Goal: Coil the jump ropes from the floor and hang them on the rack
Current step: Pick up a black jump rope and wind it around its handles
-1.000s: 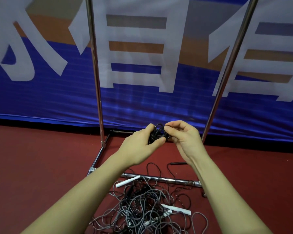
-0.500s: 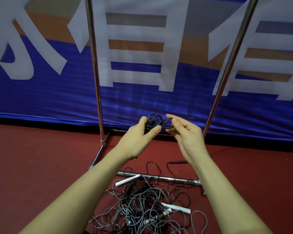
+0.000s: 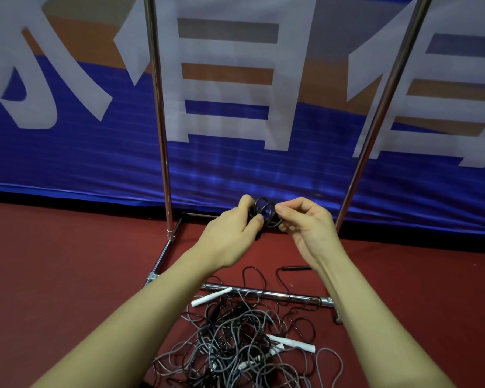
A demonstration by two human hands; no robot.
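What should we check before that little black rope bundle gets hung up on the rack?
1. Left hand grips the black rope bundle: ok.
2. Right hand pinches a loop of it: ok.
3. Bundle tied off so it won't uncoil: cannot tell, fingers hide it.
4. Rack poles stand upright: ok.
5. Top bar to hang on: cannot tell, out of view.
6. Rope pile on the floor all coiled: not ok, tangled.
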